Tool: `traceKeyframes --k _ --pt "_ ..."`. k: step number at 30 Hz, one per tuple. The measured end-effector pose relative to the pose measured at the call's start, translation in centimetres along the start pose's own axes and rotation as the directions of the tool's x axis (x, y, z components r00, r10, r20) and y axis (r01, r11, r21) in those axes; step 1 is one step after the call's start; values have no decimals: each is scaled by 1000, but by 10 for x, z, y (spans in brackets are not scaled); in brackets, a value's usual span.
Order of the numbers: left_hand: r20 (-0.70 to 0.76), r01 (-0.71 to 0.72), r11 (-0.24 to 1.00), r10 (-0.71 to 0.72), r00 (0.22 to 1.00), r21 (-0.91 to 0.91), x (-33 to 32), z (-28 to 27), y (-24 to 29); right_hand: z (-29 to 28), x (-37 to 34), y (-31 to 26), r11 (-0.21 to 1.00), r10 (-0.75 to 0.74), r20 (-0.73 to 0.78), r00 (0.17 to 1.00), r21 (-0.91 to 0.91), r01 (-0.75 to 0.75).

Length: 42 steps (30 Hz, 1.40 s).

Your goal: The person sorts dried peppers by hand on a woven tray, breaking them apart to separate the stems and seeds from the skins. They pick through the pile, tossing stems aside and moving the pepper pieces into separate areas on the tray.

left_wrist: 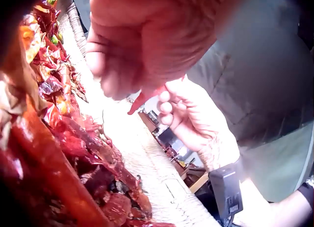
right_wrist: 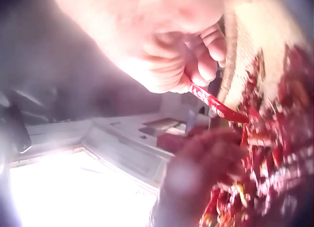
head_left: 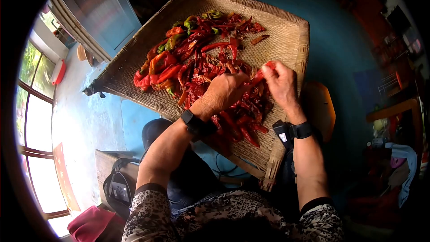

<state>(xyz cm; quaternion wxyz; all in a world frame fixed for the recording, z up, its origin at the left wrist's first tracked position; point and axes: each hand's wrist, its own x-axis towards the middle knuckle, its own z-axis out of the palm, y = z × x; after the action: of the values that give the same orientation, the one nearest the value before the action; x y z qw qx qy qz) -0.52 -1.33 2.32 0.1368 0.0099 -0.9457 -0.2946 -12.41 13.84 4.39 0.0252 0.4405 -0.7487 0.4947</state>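
Note:
A square woven tray (head_left: pixel 286 40) holds a heap of red chili peppers (head_left: pixel 201 71), with some greenish ones near its far left side. The right hand (head_left: pixel 282 85) pinches one end of a long red pepper (right_wrist: pixel 216 105) between thumb and fingers, above the tray's right part. Close beside it, the left hand (head_left: pixel 226 90) hangs over the middle of the heap with its fingers bent. In the left wrist view a red pepper piece (left_wrist: pixel 142 100) shows between the two hands. The left fingertips are hidden or blurred, so their hold on the pepper is unclear.
The tray's near edge lies by the person's lap. A wooden stool (head_left: pixel 320 110) stands right of the tray, a black bag (head_left: pixel 120 186) at the lower left, and a pink cloth (head_left: pixel 92 224) below it. Bright windows line the left side.

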Motion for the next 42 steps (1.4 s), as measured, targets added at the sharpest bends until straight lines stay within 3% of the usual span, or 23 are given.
traceKeyframes --k 2,3,4,6,9,10,12,14,16,17,18,20,22,24,25,29,32,36,37,40,42 --pt "31 -89 992 87 996 91 -9 13 -13 -25 6 19 980 88 -110 990 -170 -106" --pt "76 -176 968 164 983 178 -13 21 -18 -37 7 24 982 52 -217 975 -169 -90" --pt "68 -174 969 164 984 175 -16 26 -19 -50 7 28 983 15 -322 947 -168 -73" --pt "140 -237 914 201 969 330 -20 33 -19 -78 0 41 920 -12 -463 886 -352 -172" --pt "203 -253 906 192 960 341 -16 32 -20 -115 -16 67 844 -5 -554 832 -448 -293" --pt "204 -256 908 196 959 330 -16 32 -18 -126 -21 72 768 139 -550 823 -465 -440" --pt "193 -203 868 126 973 454 -15 29 -13 -132 -29 84 598 27 -549 836 -661 -453" --pt "157 -217 861 162 974 460 -13 30 -12 -132 -30 90 634 19 -519 855 -655 -411" --pt "143 -191 882 142 979 430 -8 27 -12 -114 -23 73 806 -106 -482 870 -554 -209" --pt "80 -176 912 158 984 370 -4 31 -22 -102 -19 60 878 -42 -422 905 -448 -168" --pt "80 -175 911 156 984 374 -1 28 -21 -88 -16 47 935 13 -350 936 -328 -136" --pt "-23 -28 971 34 999 236 4 17 -15 -57 -14 31 998 -3 -26 1000 -55 1" --pt "-39 31 985 -24 999 172 4 5 -7 -23 -15 3 994 28 223 974 -107 -4" --pt "-92 62 998 -60 994 13 1 0 -2 -5 -15 -8 978 -87 343 935 -149 145" --pt "-103 44 999 -45 994 -11 0 -2 0 2 -11 -10 974 -73 400 914 -167 150" --pt "-70 56 998 -58 996 -30 -3 -1 -5 15 -11 -7 964 -72 387 919 -211 164" --pt "-37 58 998 -58 998 -15 -4 -8 -1 11 -12 -7 957 -128 314 941 -211 200" --pt "-26 71 996 -70 997 53 -6 -10 2 -11 -14 9 983 1 113 994 -183 19" --pt "-1 64 996 -64 998 65 -5 -10 -1 -18 -13 23 996 6 46 999 -93 -2" --pt "36 39 997 -42 998 74 -7 -15 -1 -54 -11 41 994 83 -119 989 75 -74" --pt "46 22 997 -26 999 70 -11 -18 -3 -79 -12 43 979 200 -308 930 95 -179"
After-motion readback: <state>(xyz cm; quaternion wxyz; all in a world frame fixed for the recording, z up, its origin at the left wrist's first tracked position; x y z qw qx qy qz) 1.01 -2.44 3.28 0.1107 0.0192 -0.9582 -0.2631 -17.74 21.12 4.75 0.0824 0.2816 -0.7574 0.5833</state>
